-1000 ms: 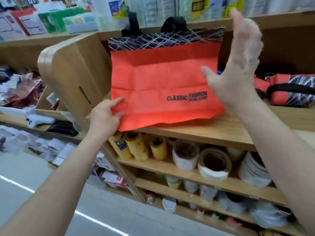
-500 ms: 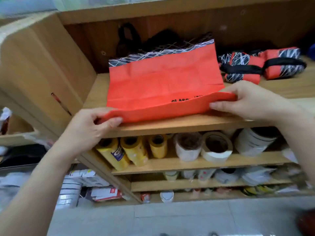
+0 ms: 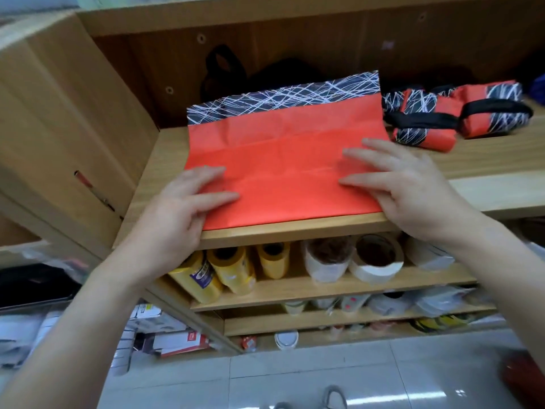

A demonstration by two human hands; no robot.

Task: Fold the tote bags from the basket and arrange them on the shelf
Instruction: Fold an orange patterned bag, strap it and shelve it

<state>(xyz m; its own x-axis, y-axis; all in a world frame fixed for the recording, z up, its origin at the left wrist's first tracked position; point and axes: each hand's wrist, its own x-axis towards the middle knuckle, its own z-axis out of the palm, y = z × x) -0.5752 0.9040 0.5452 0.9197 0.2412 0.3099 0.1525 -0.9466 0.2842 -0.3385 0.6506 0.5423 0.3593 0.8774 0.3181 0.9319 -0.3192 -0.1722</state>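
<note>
A red tote bag with a black band of white scribble lines along its far edge lies flat on the wooden shelf, its near part folded over onto itself. My left hand presses on the fold's near left corner with straight fingers. My right hand lies flat on the fold's right side, fingers spread. The bag's black handles stick up behind it in the shelf's shadow. Two folded, rolled tote bags, red and black, lie to the right on the same shelf.
A wooden side panel closes the shelf on the left. Below it stand yellow rolls and white tape rolls. Lower shelves hold packets. The tiled floor lies underneath, with a red shape at the lower right edge.
The bag's near edge, which both hands were pinching and lifting, now lies folded over onto the bag, hiding the printed text. Both hands have moved on top and press it flat.
</note>
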